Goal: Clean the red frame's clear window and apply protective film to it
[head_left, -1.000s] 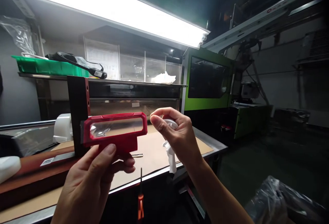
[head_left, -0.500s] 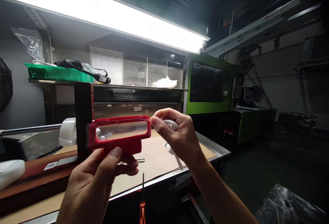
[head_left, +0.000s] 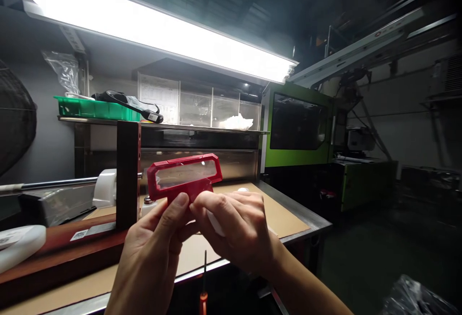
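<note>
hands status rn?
Left hand: closed, holding the red frame.
Right hand: closed around a mostly hidden white item, fingertips at the frame's lower edge; whether they grip it can't be told.

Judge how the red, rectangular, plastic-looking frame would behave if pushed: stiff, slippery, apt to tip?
The red frame is probably stiff: its edges look straight in the left hand's grip. Its clear window shows glare, so may be slippery. Upright, it might tip: its wide top overhangs a narrower lower part.
</note>
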A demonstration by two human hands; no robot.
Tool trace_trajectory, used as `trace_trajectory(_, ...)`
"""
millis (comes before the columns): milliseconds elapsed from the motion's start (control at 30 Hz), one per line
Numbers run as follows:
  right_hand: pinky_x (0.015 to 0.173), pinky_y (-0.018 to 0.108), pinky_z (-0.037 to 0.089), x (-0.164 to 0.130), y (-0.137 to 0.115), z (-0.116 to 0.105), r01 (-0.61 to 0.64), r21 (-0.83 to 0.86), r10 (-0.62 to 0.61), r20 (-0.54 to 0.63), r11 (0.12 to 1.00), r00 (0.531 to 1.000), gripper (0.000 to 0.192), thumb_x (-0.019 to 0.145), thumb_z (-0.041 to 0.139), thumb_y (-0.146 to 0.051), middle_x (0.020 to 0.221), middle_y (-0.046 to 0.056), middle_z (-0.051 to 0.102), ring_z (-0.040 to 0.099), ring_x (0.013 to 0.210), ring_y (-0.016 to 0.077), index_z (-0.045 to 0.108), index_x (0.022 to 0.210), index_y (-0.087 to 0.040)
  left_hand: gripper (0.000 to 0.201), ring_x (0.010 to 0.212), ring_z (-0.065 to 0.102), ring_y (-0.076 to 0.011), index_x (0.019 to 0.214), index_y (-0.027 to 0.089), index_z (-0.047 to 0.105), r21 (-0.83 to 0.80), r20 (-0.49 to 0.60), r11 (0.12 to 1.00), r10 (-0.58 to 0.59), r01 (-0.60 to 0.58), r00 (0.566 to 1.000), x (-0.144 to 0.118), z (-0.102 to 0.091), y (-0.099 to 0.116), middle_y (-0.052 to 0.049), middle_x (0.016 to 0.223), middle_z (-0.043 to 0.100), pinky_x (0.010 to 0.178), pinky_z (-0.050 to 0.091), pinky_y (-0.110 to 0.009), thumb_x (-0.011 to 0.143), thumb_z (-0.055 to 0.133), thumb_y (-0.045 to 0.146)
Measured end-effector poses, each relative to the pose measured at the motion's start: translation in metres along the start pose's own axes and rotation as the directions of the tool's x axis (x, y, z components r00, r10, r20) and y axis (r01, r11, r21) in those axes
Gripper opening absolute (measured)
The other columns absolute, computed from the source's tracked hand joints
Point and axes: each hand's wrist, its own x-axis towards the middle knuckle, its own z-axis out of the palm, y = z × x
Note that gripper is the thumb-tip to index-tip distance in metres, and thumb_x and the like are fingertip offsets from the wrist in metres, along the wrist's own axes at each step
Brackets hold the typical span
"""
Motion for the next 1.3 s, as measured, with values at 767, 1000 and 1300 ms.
trace_trajectory(767, 0.047, 0.018, 0.039, 0.003, 0.006, -0.005, -0.231, 0.373, 0.275, -0.07, 0.899, 0.959, 0.013, 0.083, 0.057, -0.015, 0.066, -0.004, 0.066, 0.051, 0.047, 0.0044, 0.065, 0.093, -0.018, 0.01, 0.067, 0.069, -0.0153, 0.079, 0.019, 0.071, -0.137, -0.123, 0.987, 0.07, -0.087, 0.99, 0.01, -0.002, 0.014, 0.0, 0.074, 0.073, 0.067, 0.057, -0.019, 0.069, 0.072, 0.022)
trace_trajectory(1000, 0.035, 0.018, 0.017, 0.031, 0.036, -0.003, -0.543, 0.818, 0.61, 0.334, 0.191, 0.719, 0.025, 0.081, 0.062, -0.04, 0.044, -0.01, 0.032, 0.023, 0.038, 0.0028, 0.064, 0.078, -0.015, 0.022, 0.048, 0.064, -0.0106, 0.068, 0.015, 0.07, -0.168, -0.213, 0.984, 0.03, -0.067, 0.977, 0.003, 0.015, 0.024, -0.004, 0.06, 0.072, 0.051, 0.054, -0.013, 0.079, 0.052, 0.01)
trace_trajectory(1300, 0.037, 0.02, 0.01, 0.041, 0.038, 0.0, -0.509, 0.859, 0.456, 0.478, -0.063, 0.751, 0.024, 0.083, 0.062, -0.039, 0.045, -0.01, 0.029, 0.019, 0.039, 0.0017, 0.067, 0.078, -0.016, 0.008, 0.052, 0.063, -0.0142, 0.074, 0.016, 0.069, -0.222, -0.135, 0.975, -0.009, -0.021, 0.991, 0.008, 0.008, 0.02, -0.004, 0.065, 0.069, 0.049, 0.057, -0.02, 0.071, 0.061, 0.014)
